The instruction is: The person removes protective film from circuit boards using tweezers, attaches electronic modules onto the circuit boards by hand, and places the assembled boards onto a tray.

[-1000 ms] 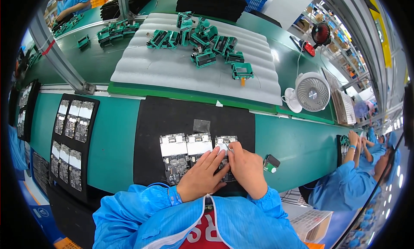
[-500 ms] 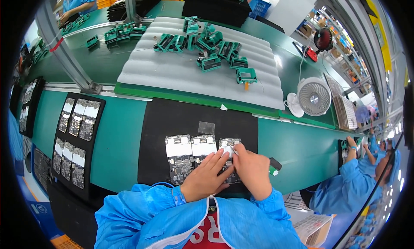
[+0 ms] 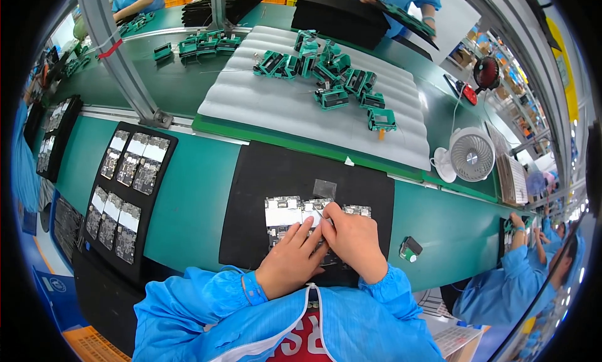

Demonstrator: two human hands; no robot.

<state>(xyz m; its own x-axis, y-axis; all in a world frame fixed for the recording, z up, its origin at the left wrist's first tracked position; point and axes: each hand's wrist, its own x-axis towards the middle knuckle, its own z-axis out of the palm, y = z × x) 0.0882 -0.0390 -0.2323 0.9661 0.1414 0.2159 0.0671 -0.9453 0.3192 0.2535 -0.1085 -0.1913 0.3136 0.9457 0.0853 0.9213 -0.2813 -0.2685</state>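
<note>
Three circuit boards lie in a row on a black mat [image 3: 257,174]: a left board [image 3: 282,212], a middle board [image 3: 311,206] and a right board [image 3: 359,209], each with a white patch. My left hand [image 3: 291,258] rests flat across the lower part of the left and middle boards, fingers spread. Over the middle board, my right hand [image 3: 359,239] is closed in a pinch, its fingertips at the white patch. What it pinches is too small to make out. A small clear square piece [image 3: 325,188] lies just beyond the middle board.
At left, a black tray [image 3: 164,164] carries several boards. Green plastic frames [image 3: 332,98] lie on a white foam sheet [image 3: 238,105] beyond the mat. A white fan [image 3: 471,154] stands at right, and a small black-and-green object [image 3: 411,249] lies nearer. Co-workers sit or stand around.
My right hand has moved left from the right board to the middle one, and my left hand has shifted left too. The view has swung; a far co-worker now holds a dark panel.
</note>
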